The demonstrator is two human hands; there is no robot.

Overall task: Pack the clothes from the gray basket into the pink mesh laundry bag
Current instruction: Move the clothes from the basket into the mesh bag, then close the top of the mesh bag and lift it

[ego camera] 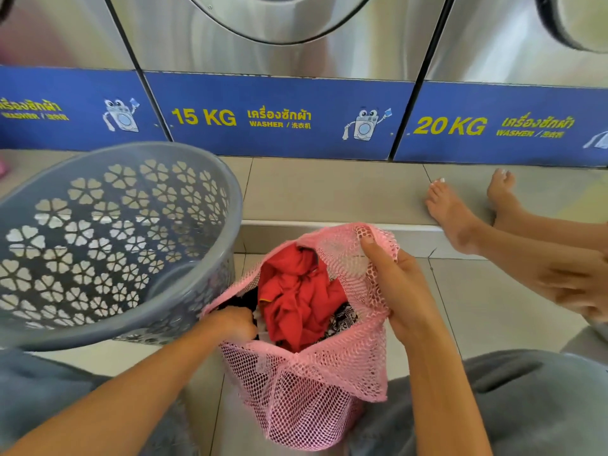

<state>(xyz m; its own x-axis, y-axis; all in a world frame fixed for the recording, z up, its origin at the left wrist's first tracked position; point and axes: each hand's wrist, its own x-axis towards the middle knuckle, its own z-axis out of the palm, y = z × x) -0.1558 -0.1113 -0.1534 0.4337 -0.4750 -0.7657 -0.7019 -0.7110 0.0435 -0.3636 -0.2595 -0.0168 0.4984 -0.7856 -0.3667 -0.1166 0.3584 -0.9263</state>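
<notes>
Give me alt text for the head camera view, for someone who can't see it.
Two hands work at a pink mesh bag stuffed with red clothes: the right hand grips its rim, the left hand reaches inside. A gray basket stands at left, before washers.

Tiled floor point(329, 189) is carrying the gray basket point(98, 232), tilted at left, and the pink mesh laundry bag point(306, 390) standing just beside it. Two bare feet point(454, 215) are resting at right, near the washers point(279, 116).
</notes>
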